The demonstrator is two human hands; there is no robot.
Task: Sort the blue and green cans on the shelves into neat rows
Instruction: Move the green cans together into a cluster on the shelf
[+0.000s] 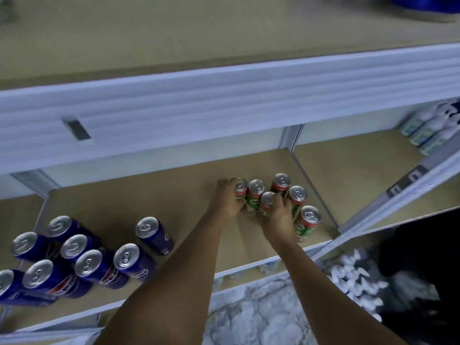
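Although already split by colour on the one shelf board point(199, 207), still loose in both groups: blue cans point(87, 260) bunched at the left in a rough clump, eight tops countable, one stray blue can point(153, 232) standing apart nearer the middle; green cans point(278, 202) gathered at the right, six tops visible, staggered rather than lined up. Judged roughly half done, then: sorting by colour finished, straightening into rows not yet done for either group. Left hand point(227, 201) wrapped around the leftmost green can point(240, 190), fingers closed on its far side; right hand point(276, 216) closed on the middle green can point(268, 204) at the front of the cluster, thumb and fingers on its body. Both cans upright and apparently on the board, though contact underneath hidden by the hands. Plenty of bare board between the two groups and behind the green cluster for sliding cans into line. Tighter at the right: frontmost green can point(307, 222) near the divider rail point(316, 190) and close to the front lip point(249, 266) of the shelf, so little margin there before a tip over the edge. Upper shelf beam point(224, 108) overhanging, limiting lift height. Probably safest to push rather than lift.
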